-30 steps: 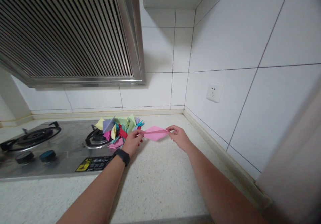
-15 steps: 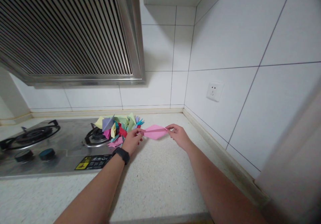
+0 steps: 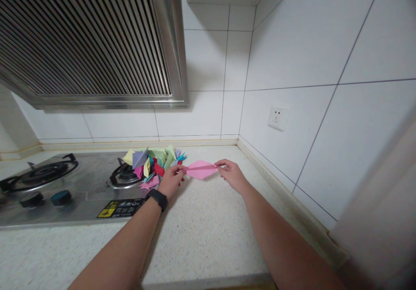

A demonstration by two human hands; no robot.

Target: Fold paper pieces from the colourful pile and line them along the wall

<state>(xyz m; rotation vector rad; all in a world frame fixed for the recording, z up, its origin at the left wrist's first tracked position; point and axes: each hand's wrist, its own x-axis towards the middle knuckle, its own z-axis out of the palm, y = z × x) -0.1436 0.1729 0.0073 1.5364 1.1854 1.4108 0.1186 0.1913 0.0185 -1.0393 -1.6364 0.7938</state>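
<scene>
A pink folded paper (image 3: 200,174), diamond-shaped with a crease running along its length, is stretched between my two hands just over the counter. My left hand (image 3: 172,180), with a dark band on its wrist, pinches the left tip. At the opposite tip, the thumb and fingers of my right hand (image 3: 231,174) are closed on the paper. Close by my left hand lies a heap of folded coloured papers (image 3: 158,162) in yellow, purple, green, red, blue and pink, partly over the right burner.
A steel gas stove (image 3: 87,194) with two knobs (image 3: 61,197) is set into the speckled counter (image 3: 208,238) on the left. Above it hangs a range hood (image 3: 97,47). White tiled walls meet at the back right, with a socket (image 3: 278,117) on the right one.
</scene>
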